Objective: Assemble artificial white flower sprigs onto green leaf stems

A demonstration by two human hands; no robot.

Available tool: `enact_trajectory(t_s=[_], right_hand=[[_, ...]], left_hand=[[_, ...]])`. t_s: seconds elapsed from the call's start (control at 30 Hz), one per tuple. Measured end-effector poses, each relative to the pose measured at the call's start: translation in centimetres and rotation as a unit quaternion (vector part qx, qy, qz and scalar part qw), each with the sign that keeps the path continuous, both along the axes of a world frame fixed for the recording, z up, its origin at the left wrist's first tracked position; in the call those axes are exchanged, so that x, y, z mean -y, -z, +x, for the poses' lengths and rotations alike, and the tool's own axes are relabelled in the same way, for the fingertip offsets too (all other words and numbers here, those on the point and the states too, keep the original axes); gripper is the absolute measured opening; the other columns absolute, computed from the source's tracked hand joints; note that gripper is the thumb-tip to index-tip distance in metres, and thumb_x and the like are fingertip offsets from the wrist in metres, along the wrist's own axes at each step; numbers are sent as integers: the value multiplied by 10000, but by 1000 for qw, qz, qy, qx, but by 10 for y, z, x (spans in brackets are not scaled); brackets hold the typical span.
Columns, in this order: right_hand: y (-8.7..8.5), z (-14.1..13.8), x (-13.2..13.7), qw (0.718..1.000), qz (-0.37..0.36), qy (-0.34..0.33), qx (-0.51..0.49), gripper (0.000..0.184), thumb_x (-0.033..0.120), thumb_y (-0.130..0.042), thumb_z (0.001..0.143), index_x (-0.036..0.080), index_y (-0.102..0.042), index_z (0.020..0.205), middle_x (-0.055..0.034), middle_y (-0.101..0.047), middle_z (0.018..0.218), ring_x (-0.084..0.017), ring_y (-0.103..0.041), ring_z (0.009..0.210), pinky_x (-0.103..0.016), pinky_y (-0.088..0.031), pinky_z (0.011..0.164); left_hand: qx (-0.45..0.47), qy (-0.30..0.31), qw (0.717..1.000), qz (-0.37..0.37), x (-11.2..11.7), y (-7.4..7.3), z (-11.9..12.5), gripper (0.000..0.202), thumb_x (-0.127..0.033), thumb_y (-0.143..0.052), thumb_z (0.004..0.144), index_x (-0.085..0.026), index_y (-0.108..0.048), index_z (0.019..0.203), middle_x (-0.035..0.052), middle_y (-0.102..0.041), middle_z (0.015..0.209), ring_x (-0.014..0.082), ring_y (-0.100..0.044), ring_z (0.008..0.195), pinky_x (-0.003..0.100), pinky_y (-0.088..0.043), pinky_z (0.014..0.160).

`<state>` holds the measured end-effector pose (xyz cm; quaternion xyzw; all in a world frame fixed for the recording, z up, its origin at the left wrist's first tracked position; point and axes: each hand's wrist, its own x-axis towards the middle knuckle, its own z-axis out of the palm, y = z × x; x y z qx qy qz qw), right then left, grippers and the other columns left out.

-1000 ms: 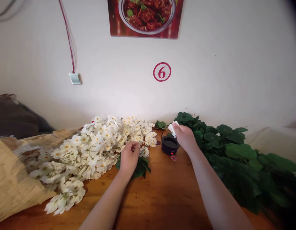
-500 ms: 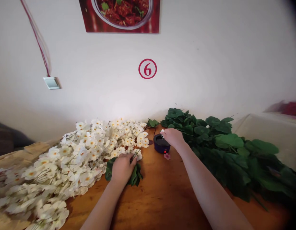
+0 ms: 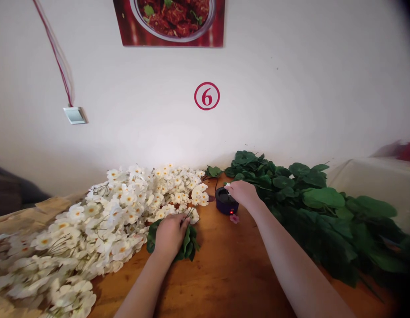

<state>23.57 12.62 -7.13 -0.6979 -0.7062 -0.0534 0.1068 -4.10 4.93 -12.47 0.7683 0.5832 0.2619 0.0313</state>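
My left hand (image 3: 172, 233) is closed around a bunch of artificial green leaves (image 3: 191, 243), low over the wooden table, with thin stems poking out past the fingers. My right hand (image 3: 241, 192) pinches a small white flower (image 3: 227, 185) over a dark round pot (image 3: 226, 201) with a lit red light on its front. Whether the flower's stem touches what is in the pot I cannot tell. A small pink flower (image 3: 234, 218) lies on the table just in front of the pot.
White artificial flowers (image 3: 122, 212) are heaped along the left, with brown paper (image 3: 52, 204) beside them. A pile of green leaves (image 3: 324, 212) covers the right side. The wooden table (image 3: 218, 274) meets a white wall at the back. A cord runs behind the pot.
The view has shifted slightly, so everything sits a little farther right. My right hand stays over the pot with the white flower. My left hand keeps hold of the leaves.
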Motion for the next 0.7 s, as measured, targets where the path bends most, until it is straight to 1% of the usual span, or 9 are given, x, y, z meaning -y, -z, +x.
enact_trajectory(t_s=[0.13, 0.27, 0.33, 0.37, 0.43, 0.5, 0.53, 0.63, 0.7], right_hand=[[-7, 5, 2, 1000, 23, 1, -9, 501, 440, -301, 980, 189, -724, 884, -115, -712, 931, -221, -644, 881, -270, -384, 676], [-14, 7, 6, 998, 58, 0, -14, 490, 429, -312, 976, 191, -720, 844, -101, -708, 894, -220, -637, 856, -269, -367, 648], [-17, 6, 8, 998, 65, 0, -16, 496, 432, -311, 977, 191, -717, 824, -100, -704, 879, -219, -634, 842, -270, -362, 637], [-18, 6, 9, 998, 67, -1, -17, 503, 437, -307, 978, 191, -715, 816, -99, -702, 868, -219, -633, 833, -271, -359, 631], [-19, 4, 11, 997, 70, 0, -18, 513, 448, -300, 978, 192, -708, 802, -95, -698, 845, -220, -632, 817, -271, -351, 615], [-18, 3, 11, 998, 67, 0, -20, 505, 445, -308, 975, 192, -704, 792, -91, -699, 838, -219, -633, 810, -268, -340, 600], [-18, 3, 11, 998, 63, -2, -20, 492, 437, -318, 973, 192, -704, 794, -90, -701, 844, -218, -633, 814, -266, -337, 598], [-17, 2, 10, 998, 55, -10, -26, 474, 429, -330, 971, 196, -709, 806, -91, -706, 874, -215, -633, 832, -263, -339, 610], [-17, 2, 10, 998, 57, -10, -34, 501, 448, -309, 976, 199, -709, 805, -90, -704, 863, -214, -631, 826, -264, -343, 612]], left_hand=[[-6, -5, 1000, 12, 1, -4, -1, 274, -325, -452, 928, -206, -634, 762, 68, -655, 787, 203, -591, 792, 262, -353, 696], [-7, 5, 1000, 6, 2, -11, -1, 223, -235, -453, 909, -190, -588, 737, 77, -638, 788, 204, -582, 780, 269, -365, 701], [2, 19, 1000, 3, 4, -16, -2, 174, -182, -455, 886, -186, -600, 790, 74, -637, 799, 201, -581, 770, 270, -367, 695], [8, 25, 1000, -2, 6, -19, -3, 152, -162, -463, 868, -187, -612, 850, 67, -638, 794, 199, -583, 758, 269, -366, 687], [20, 32, 999, -20, 10, -24, -5, 219, -148, -486, 836, -200, -617, 1004, 42, -637, 765, 197, -587, 726, 266, -358, 661], [21, 30, 999, -37, 16, -29, -6, 298, -170, -493, 832, -215, -600, 1106, 25, -634, 728, 199, -590, 696, 264, -346, 634], [16, 27, 999, -39, 18, -31, -5, 294, -194, -487, 845, -220, -600, 1115, 26, -635, 721, 202, -593, 692, 266, -340, 627], [-14, 26, 999, -28, 22, -32, 0, 223, -279, -443, 904, -230, -625, 1023, 51, -657, 743, 216, -612, 713, 272, -333, 625], [-39, 33, 998, -27, 24, -29, 6, 235, -333, -412, 932, -237, -627, 935, 66, -672, 768, 221, -626, 728, 273, -330, 623]])
